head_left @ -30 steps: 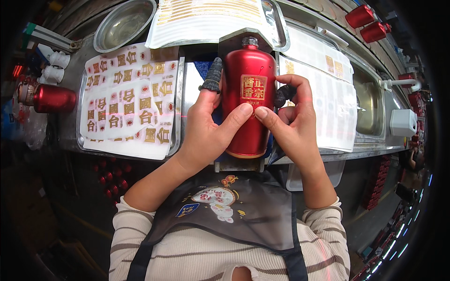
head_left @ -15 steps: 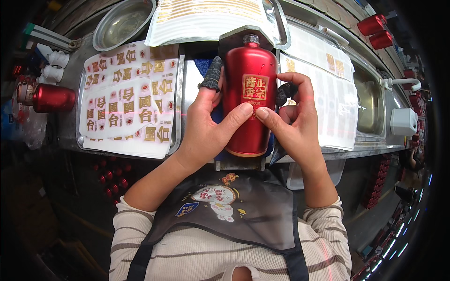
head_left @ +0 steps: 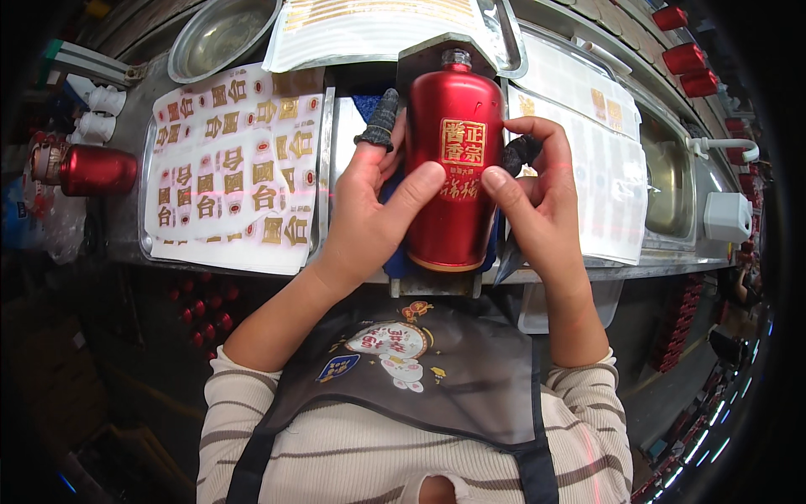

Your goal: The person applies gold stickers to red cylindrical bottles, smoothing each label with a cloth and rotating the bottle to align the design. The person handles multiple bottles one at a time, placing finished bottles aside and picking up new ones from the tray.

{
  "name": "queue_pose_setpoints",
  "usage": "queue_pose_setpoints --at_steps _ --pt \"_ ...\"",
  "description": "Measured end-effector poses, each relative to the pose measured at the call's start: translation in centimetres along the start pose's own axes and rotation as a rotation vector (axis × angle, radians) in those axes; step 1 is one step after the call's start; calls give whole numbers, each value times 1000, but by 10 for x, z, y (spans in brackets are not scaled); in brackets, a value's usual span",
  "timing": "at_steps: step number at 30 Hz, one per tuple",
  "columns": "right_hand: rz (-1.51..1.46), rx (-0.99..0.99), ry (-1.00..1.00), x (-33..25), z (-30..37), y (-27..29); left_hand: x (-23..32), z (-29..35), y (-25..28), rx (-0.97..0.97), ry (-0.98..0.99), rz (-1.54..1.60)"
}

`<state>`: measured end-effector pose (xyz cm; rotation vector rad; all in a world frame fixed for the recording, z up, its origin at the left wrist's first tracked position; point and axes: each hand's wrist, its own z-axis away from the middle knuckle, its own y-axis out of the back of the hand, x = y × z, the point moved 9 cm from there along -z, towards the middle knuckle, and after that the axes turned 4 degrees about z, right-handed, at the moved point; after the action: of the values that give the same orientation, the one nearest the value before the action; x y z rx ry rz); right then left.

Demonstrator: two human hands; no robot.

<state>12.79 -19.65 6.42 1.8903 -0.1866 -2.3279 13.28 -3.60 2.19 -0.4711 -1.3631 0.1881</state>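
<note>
A glossy red bottle (head_left: 453,223) with gold lettering on its front lies neck away from me, between my two hands. My left hand (head_left: 375,206) is closed on its left side, the thumb pressing the front and a black finger cot (head_left: 379,122) on one finger. From the right, my right hand (head_left: 541,206) grips the other side, its thumb at the bottle's edge; another black finger cot (head_left: 520,153) shows there. Behind the bottle's neck is a grey angled holder (head_left: 416,65), with blue cloth (head_left: 395,267) under the bottle. The undersides of my fingers are partly hidden.
Sheets of gold decals (head_left: 227,181) lie in a metal tray on the left; pale sheets (head_left: 596,185) lie on the right. A metal bowl (head_left: 180,63) and striped gold sheets (head_left: 369,34) stand at the back. Another red bottle (head_left: 99,170) lies far left, a sink (head_left: 667,202) right.
My thumbs have moved apart from the middle of the bottle's front, uncovering the lower gold lettering. Both hands still hold the bottle, and the whole view has shifted slightly.
</note>
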Motion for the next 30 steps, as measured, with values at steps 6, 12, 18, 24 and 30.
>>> queue_pose_setpoints --at_steps 6,12,18,24,30 --pt "-111 -46 -8 12 -2 8 -1 -5 8 -61 49 169" --pt "-159 -25 1 6 0 2 5 0 -2 -33 -8 45" --pt "50 50 25 0 2 1 7 1 -4 -18 -49 -59" --pt "49 93 53 1 2 1 4 2 -5 14 -41 -16" --pt "83 70 50 -3 2 2 2 1 -3 4 -20 -30"
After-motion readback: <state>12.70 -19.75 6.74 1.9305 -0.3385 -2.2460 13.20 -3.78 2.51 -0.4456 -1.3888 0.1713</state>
